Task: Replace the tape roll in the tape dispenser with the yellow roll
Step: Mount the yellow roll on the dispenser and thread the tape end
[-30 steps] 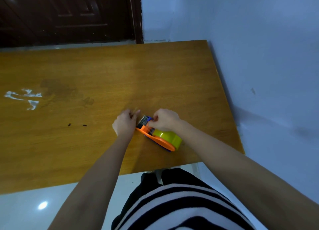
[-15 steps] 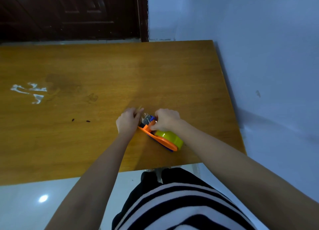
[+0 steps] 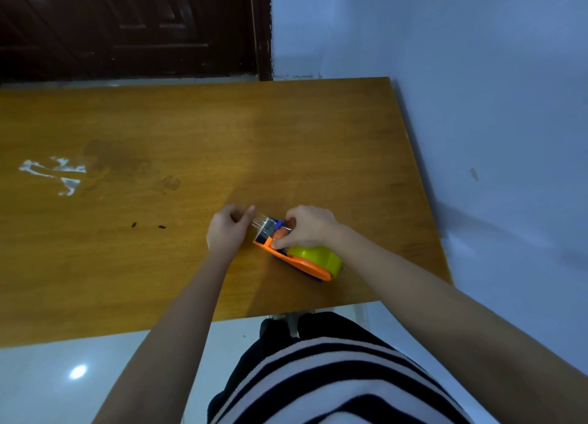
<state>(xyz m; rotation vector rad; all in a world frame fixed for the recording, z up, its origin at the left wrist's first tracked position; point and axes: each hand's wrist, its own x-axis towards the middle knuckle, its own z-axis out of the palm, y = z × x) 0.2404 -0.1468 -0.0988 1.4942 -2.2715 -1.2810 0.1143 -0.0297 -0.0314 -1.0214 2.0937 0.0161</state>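
**A:** Where is the tape dispenser point(image 3: 294, 258) right now?

**B:** On the wooden table point(image 3: 191, 130), near its front edge, lying on its side. The orange plate faces up and toward the person, with a blue part under it.

**A:** And the yellow roll point(image 3: 316, 255)?

**B:** Already seated in the dispenser, at the end farthest from both hands, just behind the right wrist.

**A:** What is the right hand point(image 3: 310, 227) doing?

**B:** It is curled closed over the front end of the dispenser, fingers wrapped down around the orange and blue parts by the cutter — thumb low against the orange plate. It has a firm hold of the dispenser body.

**A:** And the left hand point(image 3: 227, 231)?

**B:** Closed into a loose fist just to the left of that grip, thumb and forefinger pinched together. From the pinch a short, shiny clear strip of tape point(image 3: 262, 224) stretches across to the dispenser's front end, so the hand is holding the tape's free end.

**A:** Do the hands touch?

**B:** No — a small gap sits between them, bridged only by the strip.

**A:** Anything else around the grip?

**B:** Well off to the left of both hands, a white smear point(image 3: 54, 173) and two small dark specks point(image 3: 148, 225) mark the tabletop. Beyond the table stands a dark door point(image 3: 127, 25), and a pale wall point(image 3: 477, 105) runs along the right.
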